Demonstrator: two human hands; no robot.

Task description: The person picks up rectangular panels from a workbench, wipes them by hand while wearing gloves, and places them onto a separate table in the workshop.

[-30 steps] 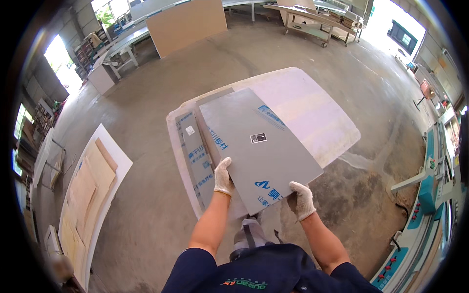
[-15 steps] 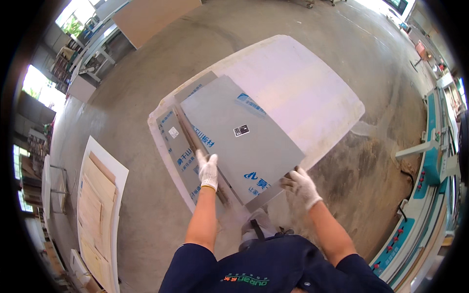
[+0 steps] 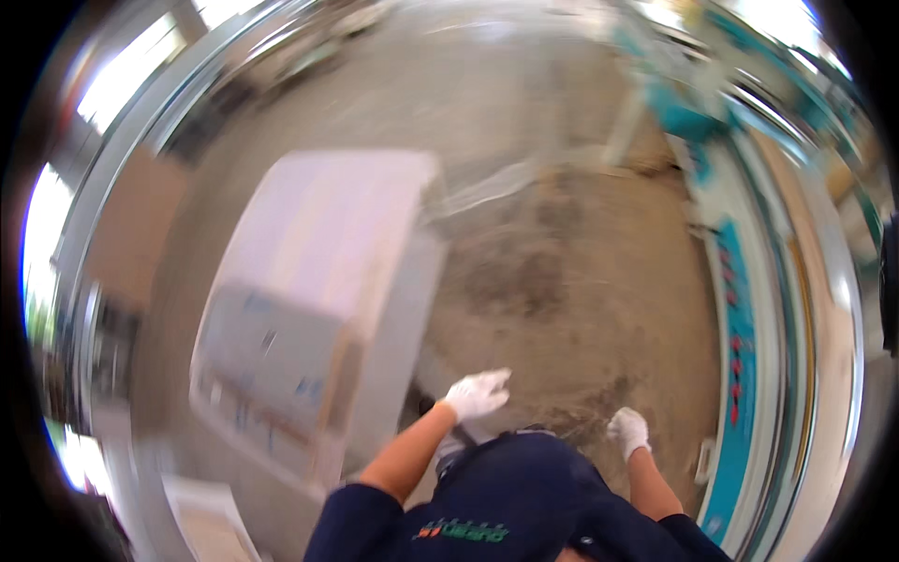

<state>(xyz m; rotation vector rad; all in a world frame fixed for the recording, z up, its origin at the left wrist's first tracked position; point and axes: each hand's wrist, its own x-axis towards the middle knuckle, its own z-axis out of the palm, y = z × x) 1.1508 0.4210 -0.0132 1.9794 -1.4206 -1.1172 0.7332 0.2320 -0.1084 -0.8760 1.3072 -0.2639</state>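
My left hand (image 3: 478, 393), in a white work glove, is held out in front of my body over the floor. Its fingers are stretched out, with nothing seen in them. Lower on the right is my right hand (image 3: 629, 431), also gloved, held away from everything around it. Its fingers are blurred and partly hidden, and I see no object there. To the left of my left hand, grey panels (image 3: 272, 337) with blue print lie on the near end of a large pale stack (image 3: 328, 215). A brown strip (image 3: 339, 375) rests along their right side.
A long machine with a teal panel (image 3: 735, 347) runs along the right. Stained concrete floor (image 3: 534, 300) lies between it and the stack. A brown board (image 3: 136, 229) stands at the far left. A white-edged sheet (image 3: 211, 520) shows at the lower left.
Both hands have come off the grey panels and the strip. My view has swung right, so the stack now sits to the left and the teal machine appears closer. The picture is blurred.
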